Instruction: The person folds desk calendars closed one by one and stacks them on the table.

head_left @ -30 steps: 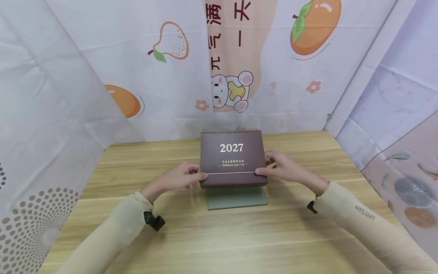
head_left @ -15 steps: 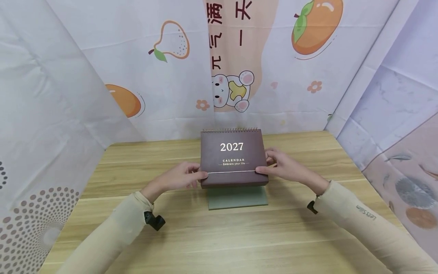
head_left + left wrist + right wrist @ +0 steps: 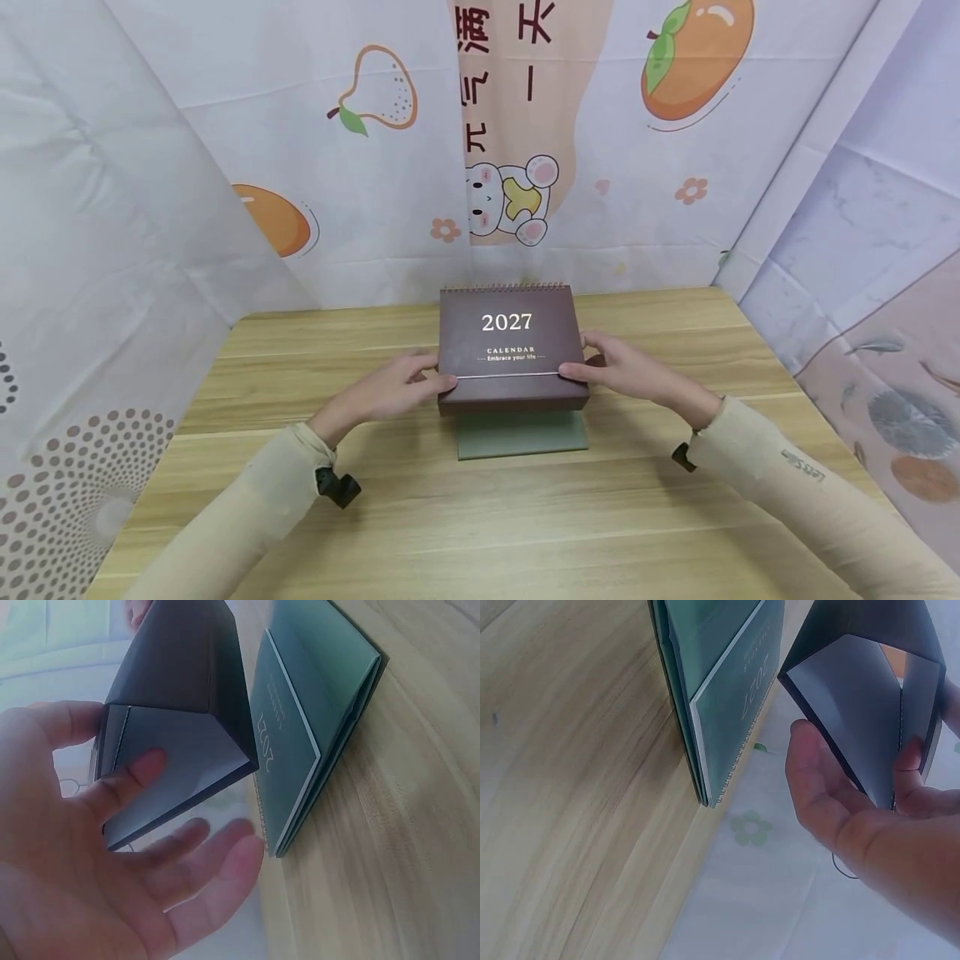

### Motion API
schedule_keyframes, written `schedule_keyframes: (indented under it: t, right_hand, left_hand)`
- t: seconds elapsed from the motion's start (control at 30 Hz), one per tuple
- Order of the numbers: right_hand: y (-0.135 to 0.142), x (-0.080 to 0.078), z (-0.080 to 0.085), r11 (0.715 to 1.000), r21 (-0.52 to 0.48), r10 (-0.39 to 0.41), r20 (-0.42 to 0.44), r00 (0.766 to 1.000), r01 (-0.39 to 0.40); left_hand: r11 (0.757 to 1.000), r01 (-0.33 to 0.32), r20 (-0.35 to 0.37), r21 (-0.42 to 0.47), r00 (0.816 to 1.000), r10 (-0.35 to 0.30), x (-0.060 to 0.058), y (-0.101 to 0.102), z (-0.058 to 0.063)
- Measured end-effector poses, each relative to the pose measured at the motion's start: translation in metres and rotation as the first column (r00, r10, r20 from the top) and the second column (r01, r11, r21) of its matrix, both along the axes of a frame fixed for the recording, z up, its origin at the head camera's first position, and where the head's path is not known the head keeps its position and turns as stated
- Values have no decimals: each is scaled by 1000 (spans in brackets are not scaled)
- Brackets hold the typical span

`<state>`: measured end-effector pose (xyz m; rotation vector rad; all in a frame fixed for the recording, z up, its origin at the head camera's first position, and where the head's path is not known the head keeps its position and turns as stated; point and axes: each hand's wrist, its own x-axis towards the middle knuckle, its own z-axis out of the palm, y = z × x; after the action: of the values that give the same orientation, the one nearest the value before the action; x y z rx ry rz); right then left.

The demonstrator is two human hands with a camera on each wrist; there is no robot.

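Note:
A dark brown spiral-bound desk calendar (image 3: 507, 337), its cover marked 2027, is held up in both hands, unfolded into a hollow triangular stand. My left hand (image 3: 390, 387) pinches its left side, thumb on the cover and index finger inside the open end; the other fingers stretch out below in the left wrist view. On the opposite side my right hand (image 3: 626, 367) grips the edge, thumb on the front and fingers behind. Beneath it a green calendar (image 3: 521, 435) lies folded flat on the table, mostly hidden in the head view; its spiral and lettering show in the left wrist view.
The wooden table (image 3: 480, 517) ends at a white cloth backdrop (image 3: 375, 208) printed with fruit and a cartoon rabbit. Cloth also hangs at the left and right sides. Black wrist cameras sit on both sleeved forearms.
The brown calendar has tilted slightly, so more of its bottom face shows. My left hand's lower fingers have gone out of sight in the head view. The green calendar stays put.

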<state>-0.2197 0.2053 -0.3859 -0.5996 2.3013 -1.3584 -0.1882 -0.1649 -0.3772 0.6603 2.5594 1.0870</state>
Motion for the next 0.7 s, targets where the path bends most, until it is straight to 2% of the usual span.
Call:
schedule_keyframes:
  t: [0.2, 0.43, 0.7]
  right_hand:
    - [0, 1, 0, 1000, 8, -8, 9, 1000, 7]
    - [-1, 3, 0, 1000, 0, -15, 26, 1000, 15]
    - [-2, 3, -4, 999, -16, -37, 48, 998, 38]
  left_hand:
    - [1000, 7, 0, -29, 1000, -7, 2, 0, 1]
    - [1000, 11, -2, -24, 1000, -11, 2, 0, 0]
    - [1000, 13, -41, -25, 999, -14, 1, 2, -4]
